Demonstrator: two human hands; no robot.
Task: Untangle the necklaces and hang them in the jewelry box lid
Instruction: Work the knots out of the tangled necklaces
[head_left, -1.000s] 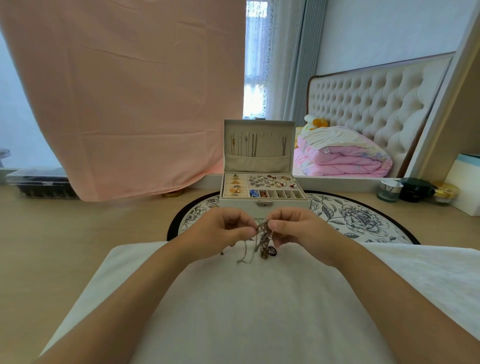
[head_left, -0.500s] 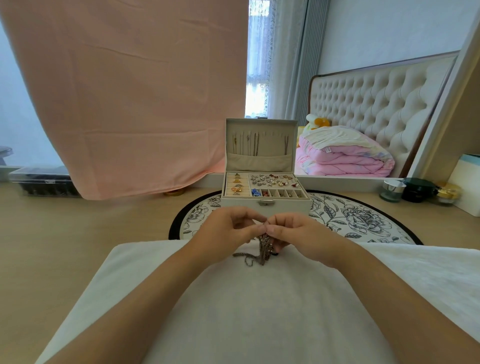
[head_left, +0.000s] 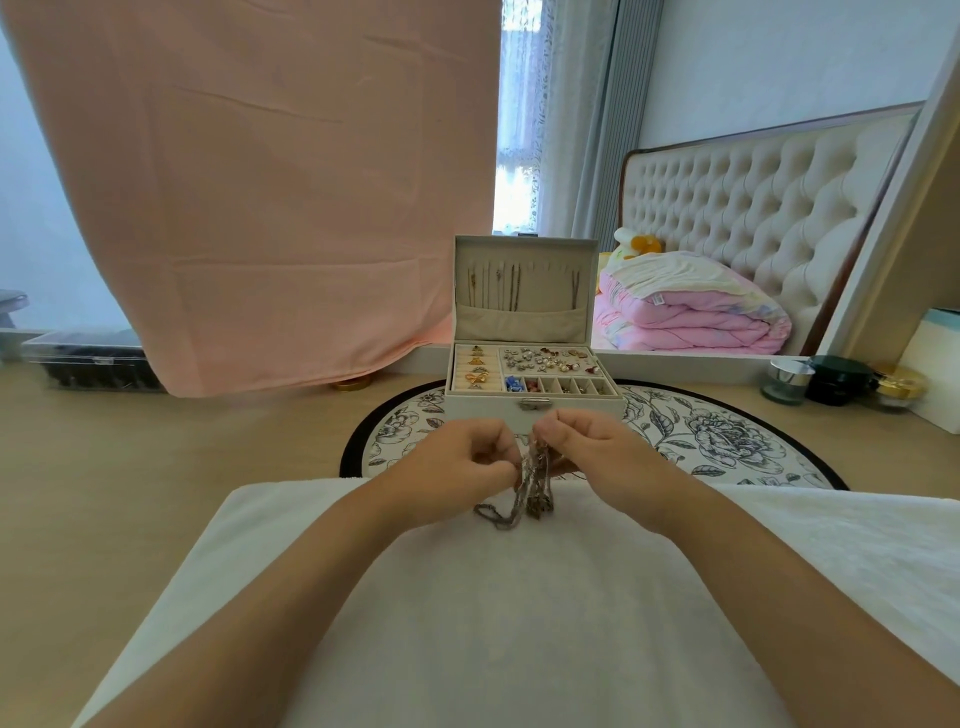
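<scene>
Room: bedroom with a pale wall, a pink sheet (head_left: 234, 182) hung across the left, a lace-curtained window (head_left: 519, 156), one tufted headboard (head_left: 753, 208) and one folded pink quilt (head_left: 685, 312) on the right.
Surface: light wooden tabletop (head_left: 130, 467) carrying one white towel (head_left: 519, 597) nearest the camera and one round floral mat (head_left: 727, 441) beyond it.
Jewelry box (head_left: 530, 400): one, on the mat, with its lid (head_left: 524, 286) standing upright and open; several thin chains hang inside the lid, too fine to count.
Necklaces (head_left: 530, 483): one tangled bunch, held just above the far edge of the towel in front of the box, loose loops drooping onto the cloth; the number of strands cannot be told.
Hands: two, close together; the left hand (head_left: 457, 457) and the right hand (head_left: 597, 447) each pinch the top of the bunch with curled fingers.
Jars: three in a row at the right, one silver-lidded (head_left: 787, 382), one black (head_left: 839, 379), one gold (head_left: 901, 387).
Clear plastic box (head_left: 88, 358): one, far left, beside the sheet's lower edge.
</scene>
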